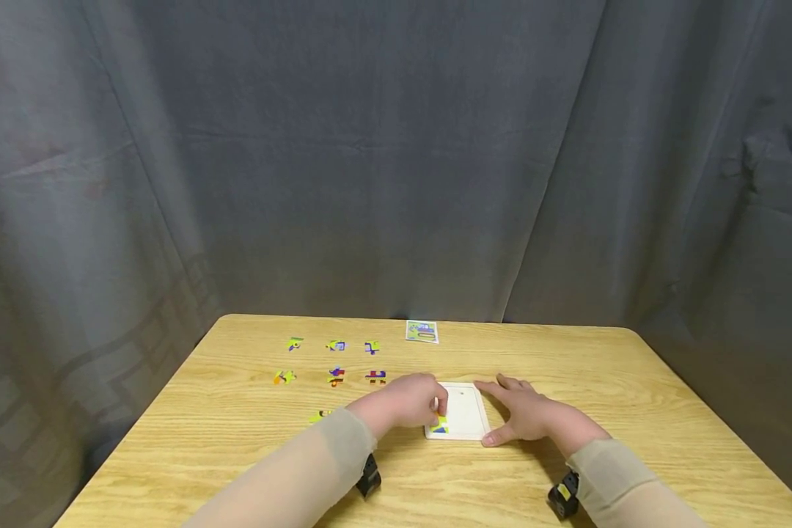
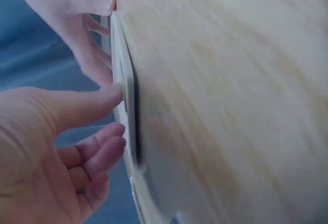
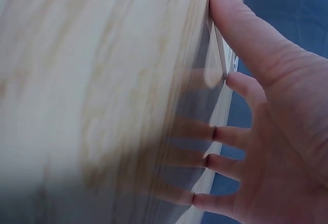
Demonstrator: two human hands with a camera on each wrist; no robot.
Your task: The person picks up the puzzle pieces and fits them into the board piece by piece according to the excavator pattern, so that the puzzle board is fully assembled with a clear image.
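Left hand pinches a piece into the light, rigid tray at lower centre; flat right hand steadies its edge.

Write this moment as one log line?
left hand: pressing piece into tray | right hand: steadying tray edge | loose pieces: table

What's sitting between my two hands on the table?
The white puzzle tray lies between the left hand and right hand, seen in the head view.
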